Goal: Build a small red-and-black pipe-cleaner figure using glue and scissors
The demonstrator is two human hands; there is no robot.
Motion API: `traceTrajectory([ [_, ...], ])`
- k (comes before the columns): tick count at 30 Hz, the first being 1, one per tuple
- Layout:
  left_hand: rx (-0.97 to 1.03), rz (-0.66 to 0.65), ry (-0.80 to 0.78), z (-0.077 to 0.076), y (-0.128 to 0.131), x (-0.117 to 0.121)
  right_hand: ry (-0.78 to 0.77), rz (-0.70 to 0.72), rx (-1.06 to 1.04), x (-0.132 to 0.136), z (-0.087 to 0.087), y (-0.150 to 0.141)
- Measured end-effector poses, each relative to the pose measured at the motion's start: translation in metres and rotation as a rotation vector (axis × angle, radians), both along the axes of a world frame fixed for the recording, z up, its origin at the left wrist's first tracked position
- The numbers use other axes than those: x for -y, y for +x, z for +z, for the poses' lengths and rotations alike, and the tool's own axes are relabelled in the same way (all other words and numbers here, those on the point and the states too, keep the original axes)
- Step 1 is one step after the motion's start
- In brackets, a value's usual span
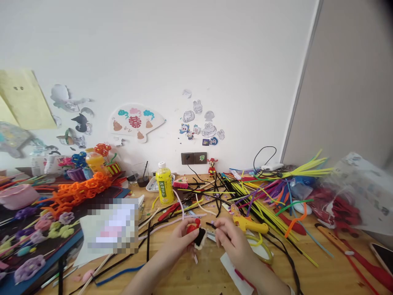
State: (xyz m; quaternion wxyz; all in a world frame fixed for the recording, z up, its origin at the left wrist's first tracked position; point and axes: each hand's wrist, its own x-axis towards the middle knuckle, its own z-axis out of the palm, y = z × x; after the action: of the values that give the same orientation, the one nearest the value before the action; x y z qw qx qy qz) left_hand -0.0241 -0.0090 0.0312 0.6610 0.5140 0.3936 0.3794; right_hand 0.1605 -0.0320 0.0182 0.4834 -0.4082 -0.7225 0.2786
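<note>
While the left hand [183, 237] grips a red-and-black piece [200, 237] above the table [206, 282], the right hand [229, 237], apart from it, pinches a black strip [211, 225] beside the piece, near a glue gun [252, 225].

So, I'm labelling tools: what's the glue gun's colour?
The glue gun is yellow, clearest in head view.

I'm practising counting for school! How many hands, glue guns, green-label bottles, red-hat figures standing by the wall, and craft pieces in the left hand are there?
Hands: 2 (left hand, right hand)
Yellow glue gun: 1
Green-label bottle: 1
Red-hat figure: 1
Red, black and white craft piece: 1
Total: 6
</note>
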Motion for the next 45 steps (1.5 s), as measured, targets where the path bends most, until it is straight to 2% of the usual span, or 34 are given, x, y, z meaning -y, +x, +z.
traceTrajectory([
  [6, -0.036, -0.029, -0.002, 0.000, 0.004, 0.003, 0.487, -0.016, 0.438, -0.002, 0.002, 0.000],
  [9, -0.008, -0.056, -0.038, 0.003, 0.005, 0.005, 0.631, -0.064, 0.559, -0.003, 0.001, -0.002],
  [11, -0.010, -0.072, -0.046, 0.004, 0.006, 0.006, 0.668, -0.107, 0.580, -0.003, -0.001, -0.002],
  [19, -0.027, -0.081, 0.010, -0.003, 0.008, 0.006, 0.648, -0.123, 0.550, -0.002, -0.002, -0.002],
  [26, -0.027, -0.066, 0.043, -0.008, 0.011, 0.006, 0.594, -0.067, 0.491, -0.003, -0.003, -0.003],
  [32, -0.027, -0.077, 0.051, -0.002, 0.013, 0.009, 0.423, -0.016, 0.410, 0.000, 0.000, 0.002],
  [38, -0.045, -0.080, 0.036, 0.004, 0.009, 0.012, 0.387, -0.031, 0.302, -0.005, 0.004, 0.010],
  [45, 0.030, -0.078, 0.008, 0.007, 0.009, 0.013, 0.239, 0.007, 0.091, -0.008, 0.007, 0.009],
])
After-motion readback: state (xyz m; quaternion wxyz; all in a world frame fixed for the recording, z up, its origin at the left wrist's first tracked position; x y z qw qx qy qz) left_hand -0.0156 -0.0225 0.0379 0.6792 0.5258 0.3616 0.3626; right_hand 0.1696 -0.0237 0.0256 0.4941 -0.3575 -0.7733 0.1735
